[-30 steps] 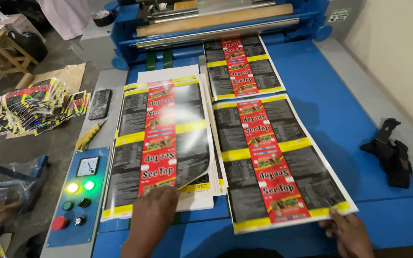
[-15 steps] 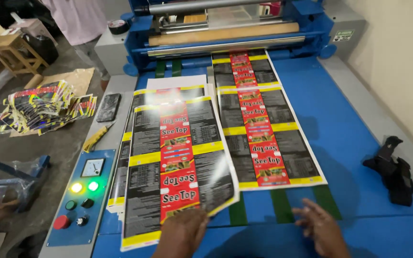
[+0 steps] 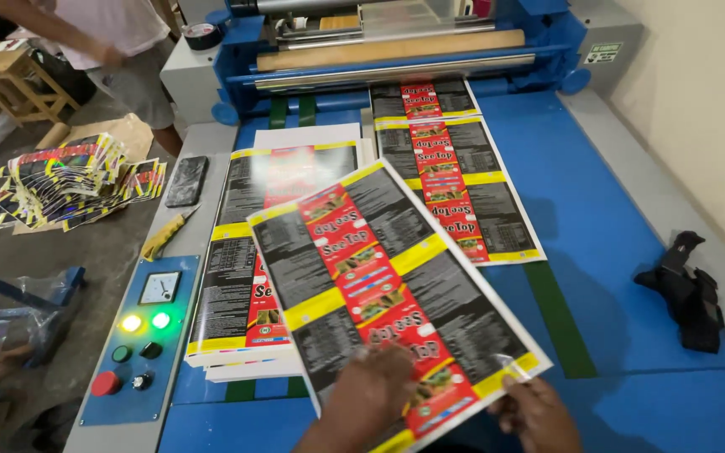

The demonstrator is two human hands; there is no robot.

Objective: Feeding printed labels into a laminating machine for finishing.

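Lifted since half a second ago, the glossy printed sheet (image 3: 388, 294) now rides tilted above the stack (image 3: 237, 277), its near edge in your hands; before, it lay flat on that pile with your hands hovering at the table's near end. Your left hand (image 3: 371, 394) lies on top of the sheet near its lower edge, fingers curled and pressed together on the print. Your right hand (image 3: 539, 411) pinches the sheet's lower right corner between thumb and fingers. Another printed strip (image 3: 451, 168) runs out from the blue laminator's roller (image 3: 396, 52) onto the blue table (image 3: 597, 193), just right of the stack. At left sit a control panel (image 3: 140, 335) with two lit green lamps, a yellow knife (image 3: 165, 236) and a dark phone (image 3: 187, 180). A black cloth (image 3: 688, 289) lies well apart on the right. Another person (image 3: 119, 42) stands beyond the machine's left end.
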